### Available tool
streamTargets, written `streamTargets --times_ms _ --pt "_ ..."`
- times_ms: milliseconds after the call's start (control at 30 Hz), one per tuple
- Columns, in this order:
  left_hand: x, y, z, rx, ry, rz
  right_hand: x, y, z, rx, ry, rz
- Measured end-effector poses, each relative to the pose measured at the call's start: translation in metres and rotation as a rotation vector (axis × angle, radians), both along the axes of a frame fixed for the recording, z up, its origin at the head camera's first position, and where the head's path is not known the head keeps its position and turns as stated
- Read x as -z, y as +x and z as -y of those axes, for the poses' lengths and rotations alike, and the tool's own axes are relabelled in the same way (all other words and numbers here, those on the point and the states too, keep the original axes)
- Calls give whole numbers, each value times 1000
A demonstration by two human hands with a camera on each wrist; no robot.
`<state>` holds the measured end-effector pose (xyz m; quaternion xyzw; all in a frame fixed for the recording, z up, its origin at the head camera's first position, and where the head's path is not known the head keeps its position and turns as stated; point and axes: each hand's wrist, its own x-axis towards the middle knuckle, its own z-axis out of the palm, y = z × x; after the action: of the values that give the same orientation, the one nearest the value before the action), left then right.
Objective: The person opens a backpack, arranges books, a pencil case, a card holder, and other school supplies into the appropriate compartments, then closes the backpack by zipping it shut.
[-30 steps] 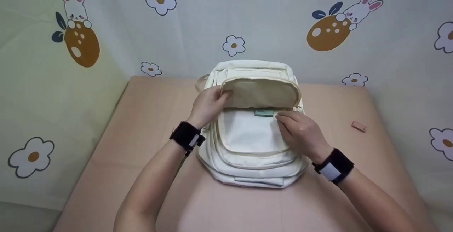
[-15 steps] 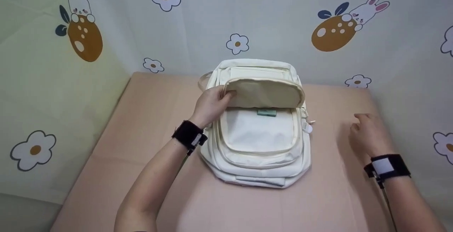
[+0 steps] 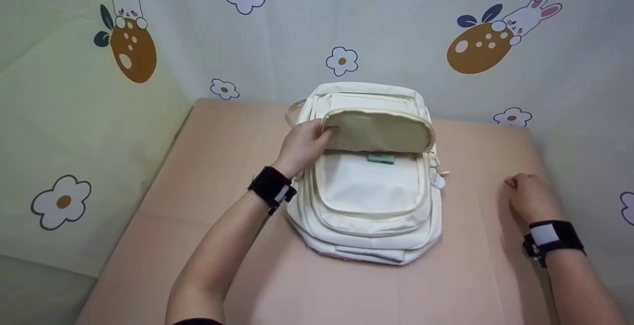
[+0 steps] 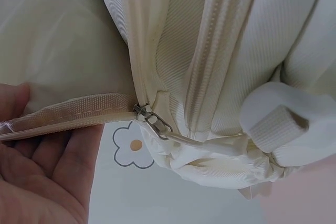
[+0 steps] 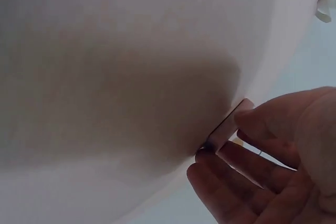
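A cream backpack [image 3: 366, 226] lies on the table with its front pocket unzipped. My left hand [image 3: 306, 144] grips the left edge of the pocket flap [image 3: 381, 132], thumb on the inner side and fingers behind. Beside that hand, the left wrist view shows the metal zipper pull [image 4: 152, 120]. A small green block [image 3: 380, 158] sits in the pocket opening, its upper part under the flap. Off to the right, my right hand [image 3: 535, 198] pinches a small pink rectangular block [image 5: 228, 127] between thumb and fingers, close over the table; the head view hides this block behind the hand.
The pink table [image 3: 361, 295] extends around the backpack on both sides and in front. A patterned cloth [image 3: 292, 27] hangs behind and at the sides. A white buckle [image 3: 438, 181] sticks out at the backpack's right side.
My right hand has left the pocket opening and moved right to the pink block, which it now pinches. My left hand keeps its grip on the flap. The head view has shifted slightly.
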<state>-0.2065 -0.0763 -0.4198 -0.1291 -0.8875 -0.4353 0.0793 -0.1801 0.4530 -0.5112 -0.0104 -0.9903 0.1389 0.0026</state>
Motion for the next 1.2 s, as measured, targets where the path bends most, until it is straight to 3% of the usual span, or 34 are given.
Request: streamTargets --times_ms 233,433,600,767,967,1100,1200 --pt "-1 0 -1 4 -4 11 2 -6 -5 27 -17 -47" --pt "-2 1 -2 4 8 23 2 -5 -3 60 -40 -32" --pt "-1 1 -2 2 16 24 -11 -2 11 81 -112 -65" --pt "-1 1 -1 -1 16 26 -42 6 41 28 -160 -288" --pt "-1 0 -1 0 1 25 -80 20 91 -165 -144 -678" --pt "-2 0 -1 -1 9 33 -102 33 125 -318 -122 -811" --pt "-3 0 -1 -7 11 43 -108 42 151 -426 -122 -865"
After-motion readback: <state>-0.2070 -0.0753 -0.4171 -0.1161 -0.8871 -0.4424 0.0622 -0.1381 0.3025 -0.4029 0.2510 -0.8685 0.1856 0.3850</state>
